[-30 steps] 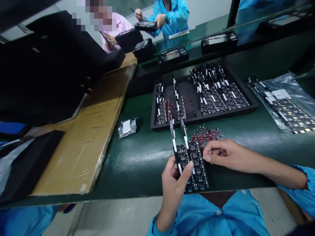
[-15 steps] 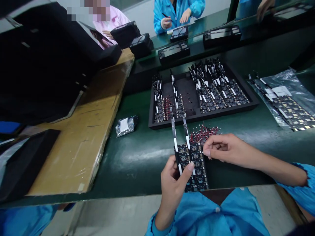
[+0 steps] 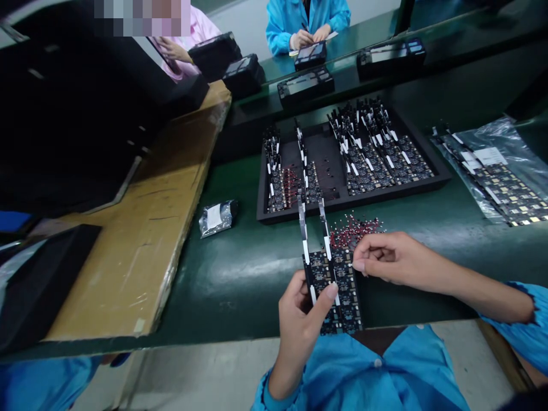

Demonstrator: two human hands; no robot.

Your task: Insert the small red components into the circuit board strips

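My left hand (image 3: 302, 319) grips a black circuit board panel (image 3: 345, 291) near the table's front edge, thumb on top and fingers beneath. Flat cables with white strips (image 3: 326, 240) stick out past the panel's far end. My right hand (image 3: 385, 257) is at the panel's right edge with thumb and forefinger pinched; whatever sits between those fingertips is too small to make out. Just beyond the panel lies a loose pile of tiny red-and-black wired parts (image 3: 355, 231).
A black foam tray (image 3: 274, 216) behind the pile holds several similar panels. A plastic bag with another panel (image 3: 509, 182) lies at right, a small silver bag (image 3: 217, 218) at left. Cardboard (image 3: 141, 245) covers the left side. Two co-workers sit across, beyond black boxes (image 3: 306, 85).
My hands and the panel have hardly moved. Across the table, the co-worker in blue has brought both hands together over the paper; the one in pink has raised a hand.
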